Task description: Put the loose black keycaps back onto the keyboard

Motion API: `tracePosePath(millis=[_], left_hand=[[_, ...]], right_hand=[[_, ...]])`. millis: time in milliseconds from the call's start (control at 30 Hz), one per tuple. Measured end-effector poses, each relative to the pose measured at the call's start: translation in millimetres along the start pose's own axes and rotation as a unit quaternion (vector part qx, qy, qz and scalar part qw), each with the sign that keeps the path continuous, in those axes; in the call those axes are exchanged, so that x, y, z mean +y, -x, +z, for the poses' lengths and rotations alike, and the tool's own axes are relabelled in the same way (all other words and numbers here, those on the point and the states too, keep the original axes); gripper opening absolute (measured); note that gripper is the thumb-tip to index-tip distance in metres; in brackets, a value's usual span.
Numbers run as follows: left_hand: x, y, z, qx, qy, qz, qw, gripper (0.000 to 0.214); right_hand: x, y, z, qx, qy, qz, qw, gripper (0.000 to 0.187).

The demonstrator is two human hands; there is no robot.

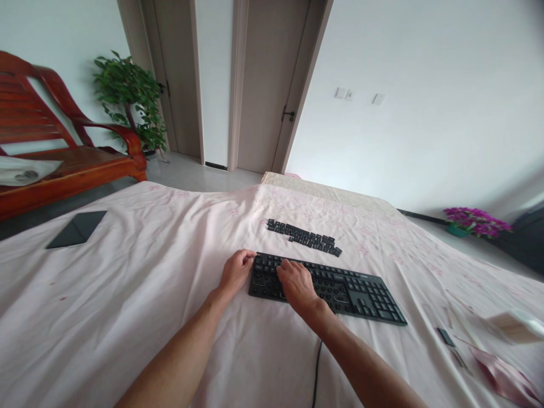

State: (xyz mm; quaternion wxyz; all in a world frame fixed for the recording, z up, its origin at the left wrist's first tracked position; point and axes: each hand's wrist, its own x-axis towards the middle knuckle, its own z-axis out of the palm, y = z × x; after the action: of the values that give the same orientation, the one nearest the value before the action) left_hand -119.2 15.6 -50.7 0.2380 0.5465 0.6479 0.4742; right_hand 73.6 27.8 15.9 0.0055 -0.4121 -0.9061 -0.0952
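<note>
A black keyboard (365,300) lies on the pale pink cloth, with bare key sockets showing across its lower left and middle. At its upper left corner, the fingers of my left hand (237,271) are pinched together on the edge. My right hand (296,281) is over the left part of the keyboard, fingers curled down to the keys; their tips are partly hidden, so anything between them cannot be made out. Just beyond the keyboard, loose black keycaps (304,235) are laid out in rows. A black cable (317,374) runs toward me under my right forearm.
To the far left lies a dark tablet (77,229). On the right are a small dark-handled tool (446,337), a clear box of cotton swabs (516,327) and a pink cloth (505,374). The wrinkled cloth (148,317) covers the whole work surface.
</note>
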Motion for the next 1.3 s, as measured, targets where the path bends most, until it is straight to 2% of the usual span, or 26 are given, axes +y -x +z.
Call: tracePosePath(millis=[400, 667, 800, 1300], left_hand=[[0.4, 0.5, -0.7, 0.002, -0.006, 0.010, 1.000, 0.025], [-0.8, 0.5, 0.3, 0.002, -0.013, 0.012, 1.000, 0.025], [-1.5, 0.2, 0.2, 0.000, -0.017, 0.012, 1.000, 0.025], [-3.3, -1.2, 1.1, 0.001, -0.028, 0.015, 1.000, 0.026]], right_hand=[[-15.5, 13.8, 7.8, 0.029, 0.031, -0.012, 0.999, 0.025], [-10.0, 40.1, 27.5, 0.088, -0.035, 0.047, 0.994, 0.047], [-7.5, 46.6, 30.9, 0.096, -0.058, 0.043, 0.993, 0.045], [-7.5, 43.2, 26.0, 0.095, -0.071, 0.055, 0.991, 0.042]])
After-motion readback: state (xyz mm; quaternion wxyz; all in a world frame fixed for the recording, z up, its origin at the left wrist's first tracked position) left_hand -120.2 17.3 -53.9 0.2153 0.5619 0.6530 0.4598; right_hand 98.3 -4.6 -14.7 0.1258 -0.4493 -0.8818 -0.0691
